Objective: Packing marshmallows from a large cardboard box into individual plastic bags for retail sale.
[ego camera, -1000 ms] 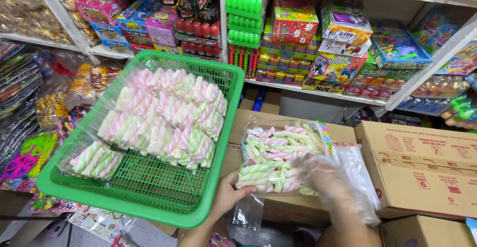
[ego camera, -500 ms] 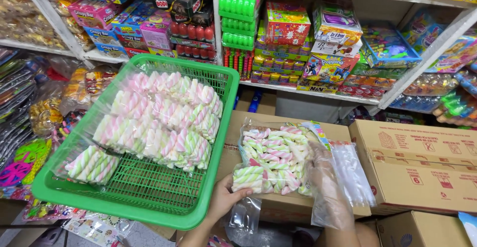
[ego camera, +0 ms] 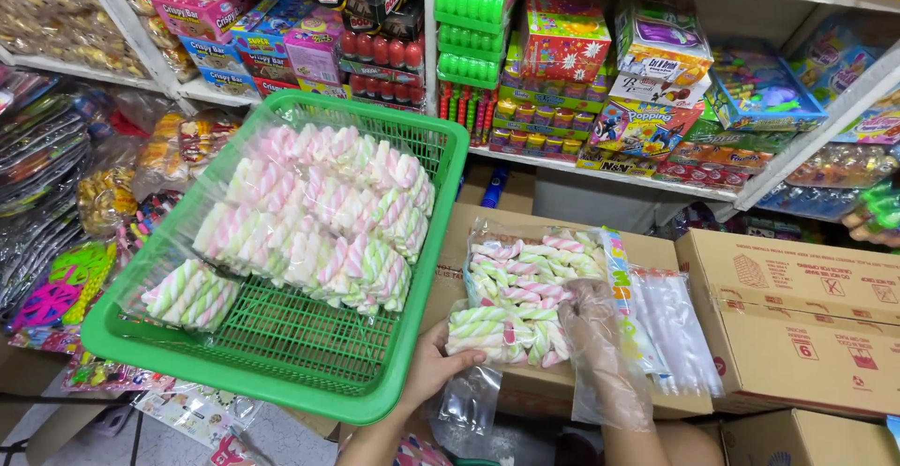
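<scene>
Since a moment ago, my plastic-gloved right hand [ego camera: 600,330] has slid onto the clear bag of pastel twisted marshmallows [ego camera: 525,288], gripping it with my bare left hand [ego camera: 441,368] atop a brown cardboard box [ego camera: 478,232]; beyond sits the green plastic basket [ego camera: 281,363].

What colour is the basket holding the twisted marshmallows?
Bright green basket, a plastic mesh one, seen clearly in the head view.

White shelves [ego camera: 600,171] crammed with colourful sweet boxes; brown cartons [ego camera: 797,325] stacked below; bright even light.
</scene>
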